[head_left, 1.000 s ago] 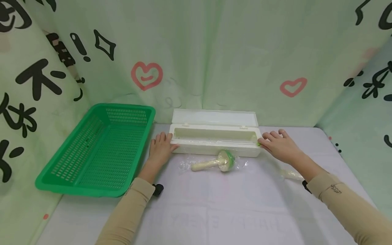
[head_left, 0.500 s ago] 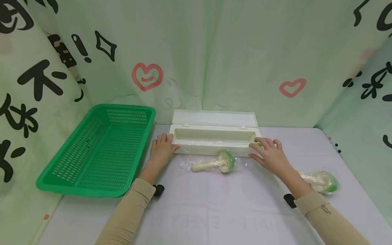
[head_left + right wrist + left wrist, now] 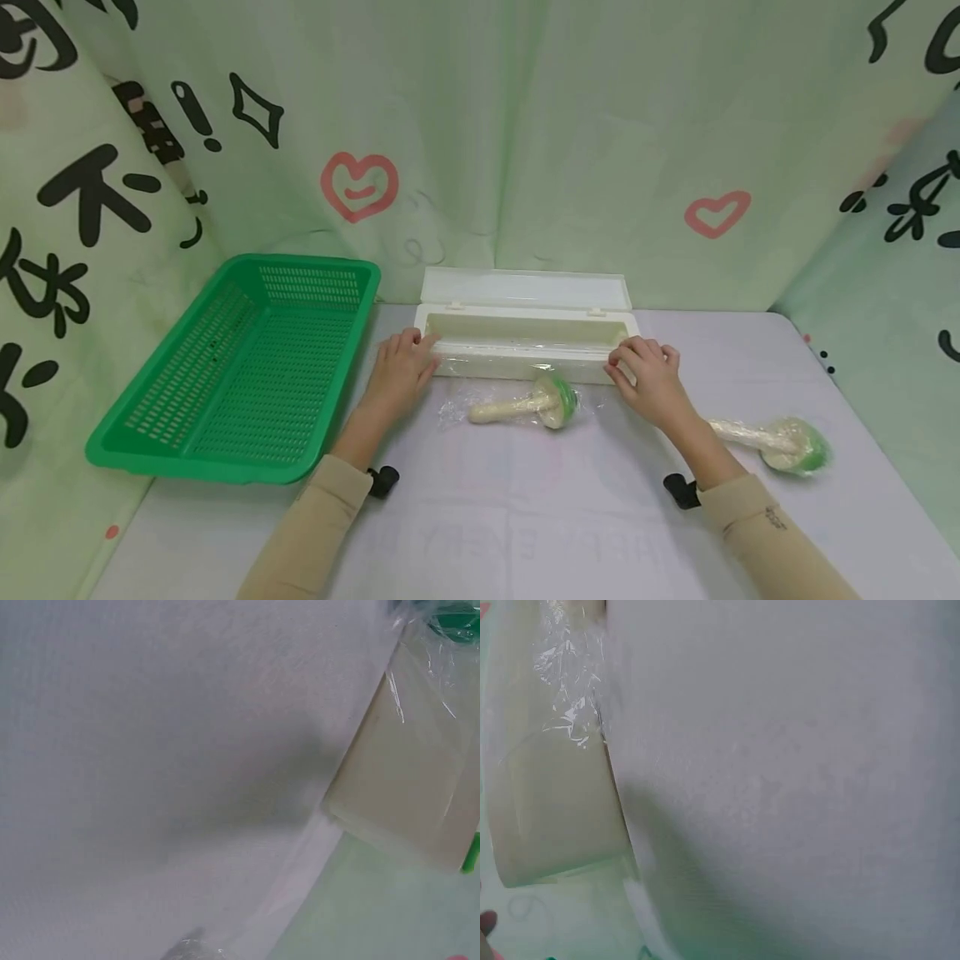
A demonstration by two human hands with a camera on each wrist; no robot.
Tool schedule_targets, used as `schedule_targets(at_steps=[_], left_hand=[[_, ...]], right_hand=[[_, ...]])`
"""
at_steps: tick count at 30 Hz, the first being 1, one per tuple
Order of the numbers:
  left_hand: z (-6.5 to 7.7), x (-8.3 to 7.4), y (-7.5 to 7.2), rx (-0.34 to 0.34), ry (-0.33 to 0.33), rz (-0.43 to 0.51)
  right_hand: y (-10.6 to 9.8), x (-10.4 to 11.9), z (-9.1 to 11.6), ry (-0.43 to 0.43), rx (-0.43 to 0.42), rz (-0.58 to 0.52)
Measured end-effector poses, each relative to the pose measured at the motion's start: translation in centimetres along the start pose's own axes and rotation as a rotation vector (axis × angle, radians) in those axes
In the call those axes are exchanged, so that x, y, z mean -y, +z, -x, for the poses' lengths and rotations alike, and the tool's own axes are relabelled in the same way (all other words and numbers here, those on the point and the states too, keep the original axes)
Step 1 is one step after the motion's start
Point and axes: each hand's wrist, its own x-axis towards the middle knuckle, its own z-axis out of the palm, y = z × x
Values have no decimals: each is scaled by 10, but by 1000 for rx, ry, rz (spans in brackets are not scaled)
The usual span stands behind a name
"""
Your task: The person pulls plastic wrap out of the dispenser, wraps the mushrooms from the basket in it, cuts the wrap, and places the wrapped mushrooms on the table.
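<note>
A long white cling film dispenser [image 3: 525, 368] stands at the back of the table with its lid [image 3: 525, 289] up. Clear cling film [image 3: 570, 697] drapes over its front. My left hand [image 3: 397, 371] is at the dispenser's left end, index finger and thumb apart at the front edge. At the right front corner my right hand [image 3: 648, 375] pinches the film's edge between thumb and fingertips. In front lies a film-wrapped object [image 3: 525, 406] with a cream handle and a round, green-topped head. A bit of green plastic [image 3: 470, 853] shows at the dispenser's right end.
A green slotted basket [image 3: 300, 375] sits to the left of the dispenser. Another wrapped, green-topped object [image 3: 795, 446] lies to the right, beside my right forearm. A printed curtain [image 3: 525, 167] hangs right behind the table.
My right hand has moved left from the dispenser's right end to its front corner, fingertips closing together. My left index finger now reaches over the front edge. The film-wrapped object has shifted slightly.
</note>
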Motion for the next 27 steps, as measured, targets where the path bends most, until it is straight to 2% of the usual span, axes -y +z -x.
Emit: schedule_targets(at_steps=[3, 5, 7, 10, 14, 16, 18, 20, 22, 27], left_hand=[[3, -2, -2, -87, 141, 37], [5, -3, -2, -111, 198, 56], [7, -5, -3, -115, 226, 85], [11, -6, -5, -87, 238, 141], [17, -7, -6, -64, 257, 210], [21, -7, -6, -70, 287, 240], [24, -7, -6, -77, 344, 258], [28, -6, -6, -70, 422, 242], [31, -6, -4, -35, 506, 190], [37, -9, -1, 114, 678, -36]], right_hand=[[-4, 4, -1, 8, 1, -22], [-6, 5, -1, 2, 6, -35], [-8, 5, 0, -4, 21, -53], [-9, 3, 4, -18, 51, -95], [-11, -3, 12, -66, 87, -191], [-12, -5, 15, -102, 107, -245], [-14, -6, 20, -139, 133, -294], [-16, -7, 25, -173, 162, -324], [-17, -7, 30, -205, 198, -329], [-18, -8, 44, -288, 287, -221]])
